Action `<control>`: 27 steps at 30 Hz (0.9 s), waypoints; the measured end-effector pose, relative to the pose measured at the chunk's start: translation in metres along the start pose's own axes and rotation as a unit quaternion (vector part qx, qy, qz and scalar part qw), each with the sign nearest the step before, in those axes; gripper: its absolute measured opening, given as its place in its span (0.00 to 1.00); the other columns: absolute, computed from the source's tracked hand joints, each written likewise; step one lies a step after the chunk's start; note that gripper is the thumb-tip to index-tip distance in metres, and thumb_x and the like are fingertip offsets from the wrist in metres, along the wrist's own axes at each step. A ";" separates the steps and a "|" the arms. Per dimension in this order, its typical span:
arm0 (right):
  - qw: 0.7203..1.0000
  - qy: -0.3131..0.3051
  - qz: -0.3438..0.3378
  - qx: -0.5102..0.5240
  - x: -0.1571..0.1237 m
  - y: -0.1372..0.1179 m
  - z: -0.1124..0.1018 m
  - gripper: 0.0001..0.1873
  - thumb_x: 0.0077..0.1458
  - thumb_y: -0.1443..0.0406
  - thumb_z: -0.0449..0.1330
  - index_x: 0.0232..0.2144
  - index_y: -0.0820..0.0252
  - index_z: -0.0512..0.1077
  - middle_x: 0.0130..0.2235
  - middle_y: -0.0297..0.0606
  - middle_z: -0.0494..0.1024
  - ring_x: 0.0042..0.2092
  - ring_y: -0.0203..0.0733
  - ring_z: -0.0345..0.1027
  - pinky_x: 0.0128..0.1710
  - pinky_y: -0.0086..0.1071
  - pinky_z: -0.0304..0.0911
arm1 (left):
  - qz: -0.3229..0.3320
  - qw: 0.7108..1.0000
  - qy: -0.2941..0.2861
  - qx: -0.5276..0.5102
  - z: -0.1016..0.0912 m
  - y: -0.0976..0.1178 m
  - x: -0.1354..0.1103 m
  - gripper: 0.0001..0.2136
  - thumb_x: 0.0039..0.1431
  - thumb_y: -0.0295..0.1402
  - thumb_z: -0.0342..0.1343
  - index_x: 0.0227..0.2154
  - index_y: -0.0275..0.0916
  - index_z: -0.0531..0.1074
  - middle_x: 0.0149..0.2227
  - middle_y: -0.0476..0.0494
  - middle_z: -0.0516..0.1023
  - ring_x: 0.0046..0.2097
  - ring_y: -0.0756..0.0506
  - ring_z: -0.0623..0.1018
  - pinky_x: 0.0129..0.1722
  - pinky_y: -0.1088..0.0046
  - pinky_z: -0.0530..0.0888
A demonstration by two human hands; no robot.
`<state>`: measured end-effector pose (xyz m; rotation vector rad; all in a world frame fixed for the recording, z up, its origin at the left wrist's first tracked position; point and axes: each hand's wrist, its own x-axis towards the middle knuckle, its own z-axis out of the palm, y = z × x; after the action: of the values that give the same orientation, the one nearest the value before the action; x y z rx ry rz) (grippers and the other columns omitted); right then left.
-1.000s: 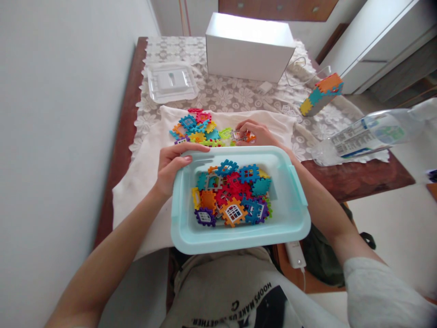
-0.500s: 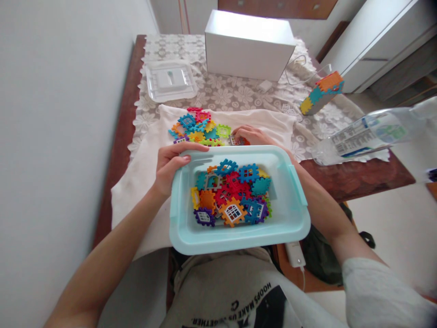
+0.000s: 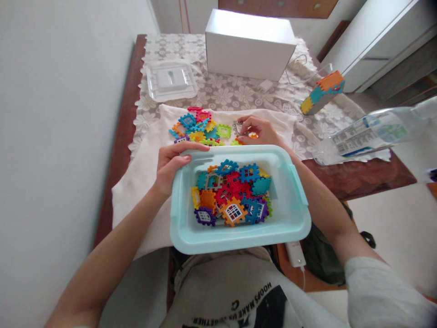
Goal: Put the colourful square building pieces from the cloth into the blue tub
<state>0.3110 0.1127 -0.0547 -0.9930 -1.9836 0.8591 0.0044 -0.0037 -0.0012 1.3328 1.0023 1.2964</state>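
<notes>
My left hand [image 3: 172,166] grips the far left corner of a light blue plastic tub [image 3: 293,214] that rests on my lap against the table edge. Several colourful interlocking tiles [image 3: 232,193] lie inside it. My right hand [image 3: 257,130] reaches past the tub's far rim onto a white cloth [image 3: 146,155] and pinches a grey-white tile [image 3: 237,126] between its fingertips. More loose tiles [image 3: 200,127] are scattered on the cloth to the left of that hand.
A white box [image 3: 249,45] stands at the back of the table. A clear lid [image 3: 170,81] lies at the back left. An assembled tile block [image 3: 322,91] and a plastic bottle [image 3: 368,134] sit on the right. A wall runs along the left.
My right hand has lifted slightly away from the tub rim and now pinches a grey-white tile instead of the orange piece. The left hand and the tub have stayed put.
</notes>
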 end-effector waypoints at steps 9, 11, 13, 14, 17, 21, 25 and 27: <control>0.982 -0.168 -0.068 -0.051 0.002 0.012 0.005 0.15 0.64 0.49 0.66 0.43 0.52 0.76 0.56 0.48 0.85 0.55 0.55 0.78 0.62 0.51 0.73 | -0.001 1.000 0.008 0.019 0.000 0.000 0.000 0.15 0.54 0.39 0.62 0.37 0.42 0.92 0.37 0.40 0.91 0.42 0.37 0.89 0.43 0.62 0.86; 0.982 -0.172 -0.064 -0.053 0.002 0.011 0.005 0.16 0.63 0.49 0.67 0.44 0.52 0.76 0.59 0.50 0.85 0.55 0.55 0.78 0.60 0.51 0.74 | -0.001 1.000 0.010 0.020 0.000 0.000 0.000 0.15 0.54 0.39 0.62 0.37 0.42 0.92 0.37 0.39 0.91 0.42 0.37 0.89 0.44 0.62 0.86; 0.979 -0.182 -0.067 -0.057 0.002 0.007 0.003 0.15 0.64 0.50 0.67 0.44 0.52 0.76 0.61 0.50 0.85 0.59 0.56 0.78 0.64 0.52 0.73 | 0.000 1.000 0.012 0.023 0.000 0.000 -0.001 0.15 0.54 0.38 0.62 0.37 0.42 0.92 0.39 0.40 0.92 0.43 0.37 0.89 0.44 0.63 0.86; 0.978 -0.189 -0.070 -0.061 0.002 0.004 0.002 0.14 0.65 0.50 0.67 0.43 0.51 0.77 0.61 0.49 0.85 0.61 0.57 0.77 0.66 0.54 0.71 | 0.001 1.000 0.012 0.023 0.000 0.000 -0.001 0.15 0.54 0.38 0.62 0.37 0.43 0.92 0.39 0.40 0.92 0.43 0.37 0.89 0.44 0.63 0.86; 0.973 -0.206 -0.064 -0.081 0.000 -0.006 0.000 0.09 0.65 0.52 0.67 0.43 0.46 0.81 0.62 0.44 0.86 0.63 0.61 0.76 0.69 0.58 0.69 | 0.002 1.000 0.010 0.022 -0.001 0.000 0.000 0.15 0.54 0.38 0.61 0.38 0.44 0.93 0.38 0.42 0.92 0.43 0.37 0.89 0.44 0.64 0.86; 0.975 -0.194 -0.050 -0.098 -0.001 -0.016 -0.001 0.08 0.66 0.52 0.66 0.43 0.44 0.79 0.58 0.44 0.85 0.58 0.60 0.78 0.64 0.58 0.73 | -0.003 1.000 0.010 0.023 0.000 0.000 0.000 0.16 0.52 0.38 0.61 0.37 0.46 0.93 0.36 0.43 0.92 0.43 0.37 0.89 0.42 0.63 0.86; 0.977 -0.176 -0.059 -0.105 -0.002 -0.015 0.000 0.11 0.67 0.51 0.65 0.44 0.48 0.77 0.54 0.46 0.83 0.53 0.57 0.78 0.60 0.55 0.75 | -0.006 1.000 0.012 0.023 0.001 0.001 0.001 0.15 0.51 0.38 0.62 0.36 0.45 0.93 0.36 0.43 0.92 0.42 0.37 0.89 0.42 0.63 0.86; 0.978 -0.162 -0.059 -0.113 -0.003 -0.011 0.000 0.12 0.66 0.52 0.67 0.47 0.47 0.78 0.56 0.46 0.83 0.56 0.58 0.77 0.63 0.55 0.74 | -0.006 1.000 0.013 0.021 0.001 0.001 0.001 0.15 0.51 0.38 0.62 0.36 0.45 0.93 0.35 0.43 0.92 0.42 0.37 0.89 0.42 0.64 0.86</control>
<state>0.3082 0.1046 -0.0468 -0.8903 -2.4370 0.7801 0.0054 -0.0036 0.0003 1.3427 1.0590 1.2940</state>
